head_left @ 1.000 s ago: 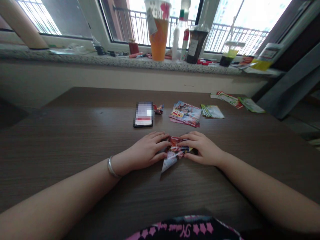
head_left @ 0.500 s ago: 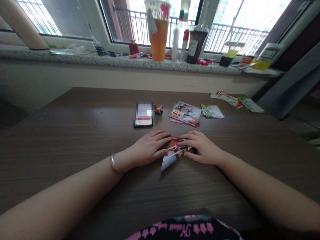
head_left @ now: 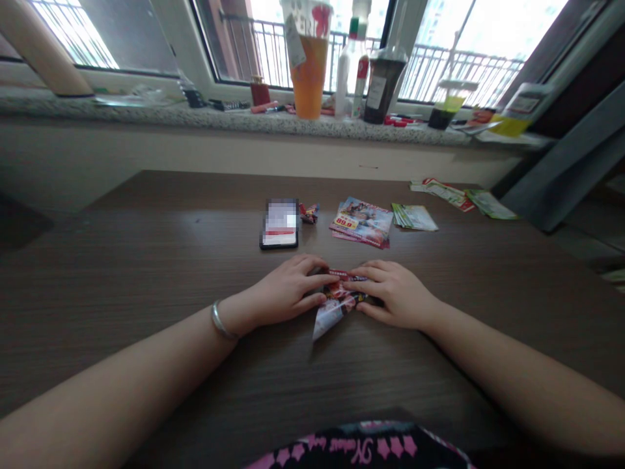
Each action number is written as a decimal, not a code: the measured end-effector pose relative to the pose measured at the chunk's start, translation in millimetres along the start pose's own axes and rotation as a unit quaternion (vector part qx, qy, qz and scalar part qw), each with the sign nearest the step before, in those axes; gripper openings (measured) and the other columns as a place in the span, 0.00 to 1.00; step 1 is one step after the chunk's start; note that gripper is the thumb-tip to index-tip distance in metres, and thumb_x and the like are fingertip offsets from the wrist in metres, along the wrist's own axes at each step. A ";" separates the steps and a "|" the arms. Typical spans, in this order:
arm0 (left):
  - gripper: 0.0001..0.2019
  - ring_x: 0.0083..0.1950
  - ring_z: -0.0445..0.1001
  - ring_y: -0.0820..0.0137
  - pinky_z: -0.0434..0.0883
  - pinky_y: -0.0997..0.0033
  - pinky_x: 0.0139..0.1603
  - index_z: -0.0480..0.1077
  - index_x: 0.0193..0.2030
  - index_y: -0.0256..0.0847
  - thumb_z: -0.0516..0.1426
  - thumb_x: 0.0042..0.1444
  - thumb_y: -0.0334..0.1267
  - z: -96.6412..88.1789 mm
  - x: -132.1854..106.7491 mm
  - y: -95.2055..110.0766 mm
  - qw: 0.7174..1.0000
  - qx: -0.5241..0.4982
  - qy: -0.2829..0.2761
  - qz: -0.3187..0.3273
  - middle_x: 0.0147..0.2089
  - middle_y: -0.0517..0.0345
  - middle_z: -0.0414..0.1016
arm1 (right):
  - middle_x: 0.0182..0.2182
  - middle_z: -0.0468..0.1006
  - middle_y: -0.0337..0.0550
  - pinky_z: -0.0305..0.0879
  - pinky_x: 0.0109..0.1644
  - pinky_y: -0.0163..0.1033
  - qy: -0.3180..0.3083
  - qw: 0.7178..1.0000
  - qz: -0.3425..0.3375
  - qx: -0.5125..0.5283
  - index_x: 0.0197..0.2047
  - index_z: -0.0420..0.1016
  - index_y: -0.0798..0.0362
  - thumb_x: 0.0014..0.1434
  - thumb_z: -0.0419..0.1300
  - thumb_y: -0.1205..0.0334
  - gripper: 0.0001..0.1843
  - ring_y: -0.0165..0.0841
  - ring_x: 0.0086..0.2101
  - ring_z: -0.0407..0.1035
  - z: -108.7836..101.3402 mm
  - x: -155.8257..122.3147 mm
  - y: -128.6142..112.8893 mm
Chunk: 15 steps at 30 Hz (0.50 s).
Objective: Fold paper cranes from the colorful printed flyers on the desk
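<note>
A folded piece of glossy printed paper point(head_left: 332, 314) lies on the table between my hands, its pale pointed corner towards me. My left hand point(head_left: 295, 286) has its fingertips and thumb on the left side of the folded paper, holding it. From the right, my right hand point(head_left: 390, 290) grips the other side, with the fingers over the printed part and the thumb at the near edge. The fingers hide part of the folds. Just beyond, a small folded paper piece point(head_left: 309, 213) sits beside a phone point(head_left: 279, 225). A stack of printed flyers point(head_left: 364, 221) lies to its right.
Several green-and-white leaflets point(head_left: 415, 217) are fanned beside the flyers, with more leaflets point(head_left: 449, 194) at the back right of the brown table point(head_left: 146, 247). Along the windowsill point(head_left: 219, 117) stand a tall orange drink cup point(head_left: 310, 71), a dark drink cup point(head_left: 383, 85) and bottles.
Both hands have shifted slightly towards me with the folded paper. My fingers have moved a little on it, showing more of its red upper edge.
</note>
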<state>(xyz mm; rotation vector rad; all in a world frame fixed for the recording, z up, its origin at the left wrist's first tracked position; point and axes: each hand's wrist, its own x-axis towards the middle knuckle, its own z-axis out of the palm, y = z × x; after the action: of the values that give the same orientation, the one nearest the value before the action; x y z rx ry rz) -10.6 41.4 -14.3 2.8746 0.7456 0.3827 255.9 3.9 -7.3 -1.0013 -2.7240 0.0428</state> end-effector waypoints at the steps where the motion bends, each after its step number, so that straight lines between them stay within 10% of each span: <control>1: 0.19 0.59 0.63 0.59 0.63 0.54 0.60 0.65 0.61 0.50 0.50 0.65 0.46 -0.1 -0.6 0.7 1.000 -0.001 0.002 0.002 0.59 0.49 0.63 | 0.55 0.72 0.44 0.64 0.53 0.51 -0.001 1.000 -0.005 0.001 0.59 0.69 0.45 0.62 0.55 0.51 0.23 0.43 0.51 0.65 -0.3 -0.3 -0.1; 15: 0.20 0.58 0.64 0.57 0.64 0.53 0.59 0.65 0.61 0.50 0.52 0.63 0.44 0.2 -2.8 2.3 1.000 -0.014 0.013 0.015 0.58 0.46 0.63 | 0.54 0.73 0.47 0.65 0.53 0.52 0.008 1.000 -0.022 0.017 0.58 0.70 0.48 0.61 0.57 0.52 0.23 0.42 0.51 0.66 0.2 -0.6 1.0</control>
<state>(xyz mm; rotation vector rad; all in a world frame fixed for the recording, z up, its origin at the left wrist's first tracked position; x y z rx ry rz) -11.9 38.0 -14.6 2.8618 0.6972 0.4322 256.9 4.3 -7.7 -0.9286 -2.7204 0.0718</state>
